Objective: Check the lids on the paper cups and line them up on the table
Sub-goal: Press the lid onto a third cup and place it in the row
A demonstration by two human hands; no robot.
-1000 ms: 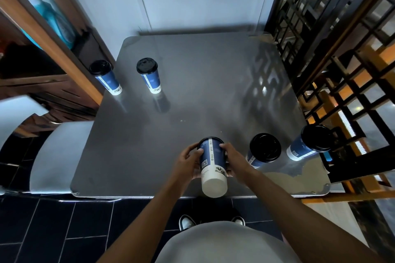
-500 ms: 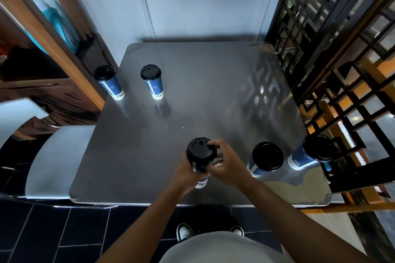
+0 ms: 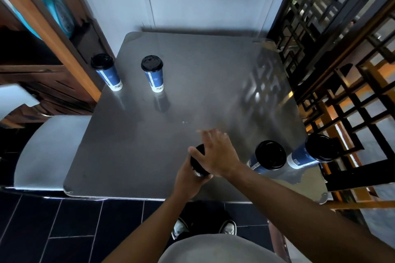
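Observation:
A blue paper cup with a black lid (image 3: 197, 161) stands upright near the steel table's (image 3: 132, 156) front edge. My left hand (image 3: 188, 179) grips its side from below. My right hand (image 3: 218, 153) lies flat over the lid with fingers spread and straight, hiding most of it. Two lidded blue cups stand at the back left: one (image 3: 106, 71) at the table's edge, another (image 3: 152, 72) to its right. Two more lidded cups stand at the front right, one (image 3: 268, 157) near my hands and one (image 3: 314, 151) by the corner.
A wooden shelf unit (image 3: 64, 34) borders the table on the left. A black and orange lattice screen (image 3: 342, 70) runs along the right. A white chair seat (image 3: 49, 147) sits at the table's left side. Dark floor tiles and my shoes (image 3: 205, 227) lie below.
The cup went from lying tipped toward me in both hands to upright. My right hand left its side and now lies flat across the lid. The view shifted slightly.

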